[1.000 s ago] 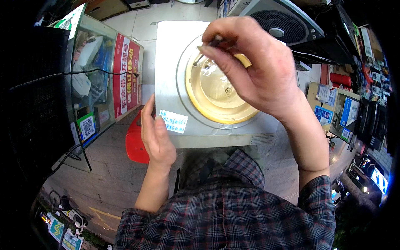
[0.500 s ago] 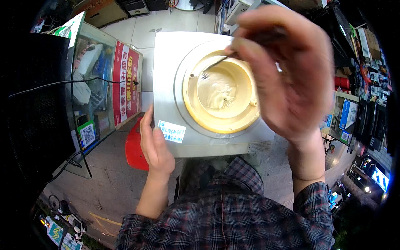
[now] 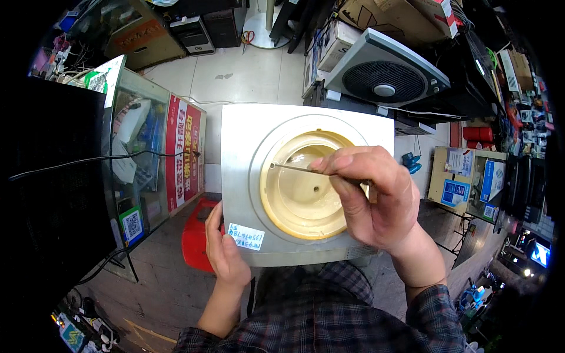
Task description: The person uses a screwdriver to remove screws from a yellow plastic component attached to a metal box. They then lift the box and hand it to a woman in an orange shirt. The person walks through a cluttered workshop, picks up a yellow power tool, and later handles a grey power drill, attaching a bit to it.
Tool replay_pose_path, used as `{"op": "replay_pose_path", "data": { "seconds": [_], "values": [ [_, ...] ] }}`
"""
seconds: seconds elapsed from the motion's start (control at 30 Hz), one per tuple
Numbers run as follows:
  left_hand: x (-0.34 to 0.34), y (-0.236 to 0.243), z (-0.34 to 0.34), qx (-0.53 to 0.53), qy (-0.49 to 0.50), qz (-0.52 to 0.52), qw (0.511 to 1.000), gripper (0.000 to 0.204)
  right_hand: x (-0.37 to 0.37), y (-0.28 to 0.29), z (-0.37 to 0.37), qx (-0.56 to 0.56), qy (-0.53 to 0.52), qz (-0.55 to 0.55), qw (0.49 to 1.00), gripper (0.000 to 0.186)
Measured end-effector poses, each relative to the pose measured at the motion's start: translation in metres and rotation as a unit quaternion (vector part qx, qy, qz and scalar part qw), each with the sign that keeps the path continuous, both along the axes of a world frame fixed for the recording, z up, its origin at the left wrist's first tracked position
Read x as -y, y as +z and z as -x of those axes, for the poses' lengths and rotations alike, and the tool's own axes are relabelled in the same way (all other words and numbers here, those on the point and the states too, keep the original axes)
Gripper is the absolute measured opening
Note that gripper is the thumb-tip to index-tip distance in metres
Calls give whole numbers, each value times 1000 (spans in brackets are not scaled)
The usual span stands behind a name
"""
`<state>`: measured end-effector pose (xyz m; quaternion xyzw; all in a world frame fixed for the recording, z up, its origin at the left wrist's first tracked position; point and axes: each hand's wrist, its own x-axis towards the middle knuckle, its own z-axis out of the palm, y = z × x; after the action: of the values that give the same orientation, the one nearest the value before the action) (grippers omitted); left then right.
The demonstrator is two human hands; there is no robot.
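Observation:
A white and silver box-shaped appliance [image 3: 242,167], which looks like the top of a water dispenser, stands in front of me. In its top is a round cream plastic well [image 3: 294,206] with a small dark hole in the floor. My right hand [image 3: 379,197] is closed in a pinch on a thin metal rod [image 3: 294,169], perhaps a screwdriver; its handle end is hidden by my fingers. The rod's tip meets a small screw hole at the well's left rim. My left hand [image 3: 226,256] lies with fingers stretched along the appliance's near left corner, beside a handwritten label [image 3: 246,236].
Left stands a glass display case [image 3: 135,159] with a red and white sign, a black cable crossing before it. A red stool [image 3: 197,238] is near the left corner. Behind right sits a grey fan [image 3: 385,76]. Farther right is a small counter [image 3: 465,176].
My right hand has come down and left, bringing the rod's tip to the rim hole. The appliance now appears lower in view. The shiny rippling in the well has calmed.

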<state>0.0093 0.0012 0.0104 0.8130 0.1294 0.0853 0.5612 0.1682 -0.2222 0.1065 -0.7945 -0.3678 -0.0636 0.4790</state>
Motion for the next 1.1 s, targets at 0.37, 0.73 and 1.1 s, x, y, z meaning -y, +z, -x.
{"op": "replay_pose_path", "data": {
  "seconds": [0.37,0.73,1.1],
  "values": [
    [-1,4,-2,-6,-2,4,1000,68,-14,6,-9,32,5,-9,999,42],
    [-2,-9,7,-20,2,11,1000,73,-16,-2,-5,-5,-16,1,1000,33],
    [-1,1,-2,1,-9,-7,1000,68,-9,-1,-4,20,-44,-50,998,36]
  ]
}}
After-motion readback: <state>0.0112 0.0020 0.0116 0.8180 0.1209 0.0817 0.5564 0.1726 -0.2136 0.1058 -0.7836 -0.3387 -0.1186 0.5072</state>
